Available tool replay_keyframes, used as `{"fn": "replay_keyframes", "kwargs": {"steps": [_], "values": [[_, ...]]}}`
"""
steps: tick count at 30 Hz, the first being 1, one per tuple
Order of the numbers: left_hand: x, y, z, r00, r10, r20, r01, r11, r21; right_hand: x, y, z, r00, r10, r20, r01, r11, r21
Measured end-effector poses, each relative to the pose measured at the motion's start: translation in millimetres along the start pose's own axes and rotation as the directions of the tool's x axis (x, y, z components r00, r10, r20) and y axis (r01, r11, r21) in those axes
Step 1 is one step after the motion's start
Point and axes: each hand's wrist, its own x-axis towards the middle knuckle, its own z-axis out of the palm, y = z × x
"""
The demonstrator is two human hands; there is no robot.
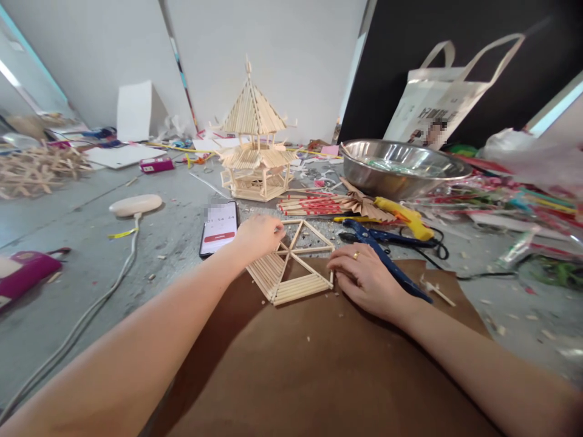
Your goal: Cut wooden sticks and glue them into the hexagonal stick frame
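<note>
A flat six-sided frame of pale wooden sticks (300, 287) lies on brown paper (291, 364). Its spokes meet in the middle; rows of sticks fill its left section and part of the front one, while other sections show gaps. At its upper left edge, my left hand (259, 237) is closed in a pinch, and whatever sits between the fingertips is hidden. My right hand (367, 276), with a ring on one finger, has its fingers bent around the frame's right corner. Behind stands a stick pavilion (257, 115) with a pointed roof.
A phone (219, 233) lies beside my left hand. Blue pliers (387, 261), a yellow-orange tool (405, 218) and red-tipped sticks (314, 204) lie right of centre. Farther back are a metal basin (405, 173) and a white bag (432, 103). A cable (122, 273) crosses the left floor.
</note>
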Motion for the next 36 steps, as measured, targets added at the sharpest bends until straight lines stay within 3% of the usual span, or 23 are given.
{"fn": "replay_keyframes", "kwargs": {"steps": [7, 18, 27, 36], "values": [[-1.5, 3.4, 4.8, 0.996, 0.068, -0.06, -0.064, 0.995, 0.071, 1.3, -5.3, -3.9, 0.997, -0.046, 0.064, 0.046, 0.999, -0.01], [-5.6, 9.4, 5.3, 0.993, 0.097, -0.073, -0.094, 0.994, 0.049, 2.7, -17.4, -12.6, 0.987, -0.075, 0.142, 0.074, 0.997, 0.008], [-4.8, 9.0, 6.4, 0.989, 0.074, -0.126, -0.071, 0.997, 0.029, 1.0, -24.2, -14.7, 0.971, -0.181, 0.154, 0.17, 0.982, 0.081], [-6.0, 12.2, 7.1, 0.979, 0.122, -0.165, -0.125, 0.992, -0.008, 0.4, -25.6, -18.5, 0.951, -0.265, 0.16, 0.237, 0.956, 0.171]]}}
